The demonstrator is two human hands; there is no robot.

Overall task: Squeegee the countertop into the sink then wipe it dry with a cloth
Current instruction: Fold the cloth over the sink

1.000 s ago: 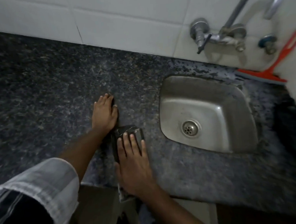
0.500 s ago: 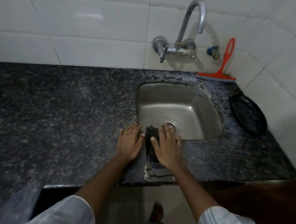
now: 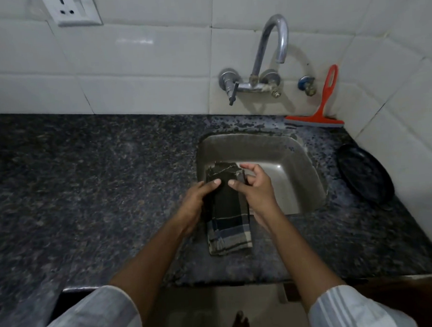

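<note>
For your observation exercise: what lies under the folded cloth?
The cloth hangs from both hands. Beneath it show the countertop and the sink's front-left rim; the drain is hidden behind cloth and hands.

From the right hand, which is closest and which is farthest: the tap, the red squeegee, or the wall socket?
From the right hand:
1. Tap, straight behind the sink.
2. Red squeegee, back right, leaning on the wall.
3. Wall socket, far up left.

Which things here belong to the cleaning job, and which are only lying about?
For the job: cloth, held by left hand and right hand; squeegee; countertop; sink.
Lying about: black plate; tap; wall socket.
</note>
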